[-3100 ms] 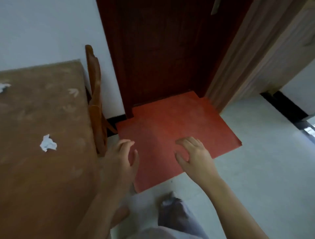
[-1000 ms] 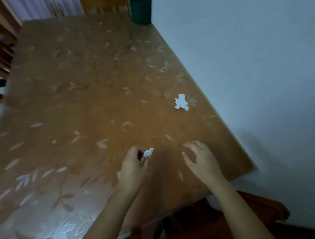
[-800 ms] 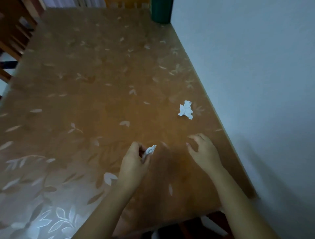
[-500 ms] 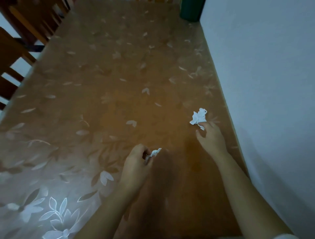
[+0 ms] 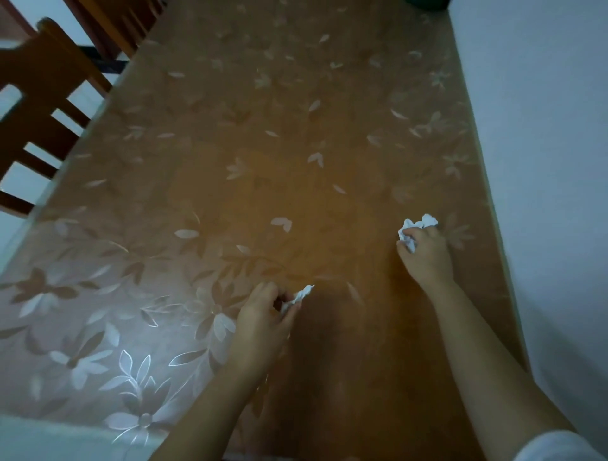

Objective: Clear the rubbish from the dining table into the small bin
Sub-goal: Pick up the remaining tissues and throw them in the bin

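Observation:
My left hand (image 5: 263, 322) hovers low over the brown dining table (image 5: 269, 184) and pinches a small crumpled white paper scrap (image 5: 301, 296) between thumb and fingers. Farther right, near the wall-side edge, my right hand (image 5: 426, 255) has its fingers curled round a second crumpled white paper ball (image 5: 416, 230), which still sits at table level. A sliver of the dark green bin (image 5: 427, 2) shows at the table's far right corner, mostly cut off by the frame's top.
A flower-patterned clear cover lies over the tabletop. A white wall (image 5: 543, 164) runs along the table's right edge. Wooden chairs (image 5: 39, 108) stand at the table's left side.
My right hand has reached forward to the paper ball by the wall and closed its fingers round it. My left hand keeps its scrap. The view has shifted along the table.

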The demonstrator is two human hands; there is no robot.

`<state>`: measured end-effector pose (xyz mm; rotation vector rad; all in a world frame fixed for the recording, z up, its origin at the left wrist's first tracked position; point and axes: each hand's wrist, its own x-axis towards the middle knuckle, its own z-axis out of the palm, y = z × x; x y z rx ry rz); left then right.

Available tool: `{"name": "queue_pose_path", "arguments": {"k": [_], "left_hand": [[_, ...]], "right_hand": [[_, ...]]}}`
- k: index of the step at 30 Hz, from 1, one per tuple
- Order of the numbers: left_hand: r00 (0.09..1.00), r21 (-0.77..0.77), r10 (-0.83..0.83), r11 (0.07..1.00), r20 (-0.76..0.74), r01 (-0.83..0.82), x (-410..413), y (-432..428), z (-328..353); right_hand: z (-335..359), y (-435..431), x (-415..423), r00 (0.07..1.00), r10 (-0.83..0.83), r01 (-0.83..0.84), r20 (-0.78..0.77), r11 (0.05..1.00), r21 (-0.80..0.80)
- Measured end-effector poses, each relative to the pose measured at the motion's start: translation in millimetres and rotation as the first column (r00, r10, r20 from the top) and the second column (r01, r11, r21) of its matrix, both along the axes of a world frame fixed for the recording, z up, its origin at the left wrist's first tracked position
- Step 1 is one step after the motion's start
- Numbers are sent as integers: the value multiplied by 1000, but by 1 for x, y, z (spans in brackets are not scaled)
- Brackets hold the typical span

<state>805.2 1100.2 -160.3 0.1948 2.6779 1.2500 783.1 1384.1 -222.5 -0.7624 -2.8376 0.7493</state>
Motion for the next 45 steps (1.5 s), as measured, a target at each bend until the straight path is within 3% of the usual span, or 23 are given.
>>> {"name": "queue_pose_path", "arguments": {"k": [10,19,22,25,34,45], "left_hand": [[999,-55,18,998,-32,-19,17,-37,8],[997,13,65,998,-53,-64,34,-84,20],[992,39,97,995,-84,-94,34,-103,29],[983,28,123,992,-134,-121,36,-128,36],[928,26,309,950,-210,-310,47,-248,43],[794,116,607,792,-43,-599,63,-458,32]], "right_hand": [[0,-79,45,997,77,-75,10,990,-121],[18,-144,79,987,160,-161,-23,955,-250],[32,-169,77,974,207,-223,-93,950,-219],[51,-201,71,946,283,-307,-157,940,-152],[98,-328,47,847,499,-526,-184,835,-158],[114,-550,4,623,736,-779,-267,617,-117]]}}
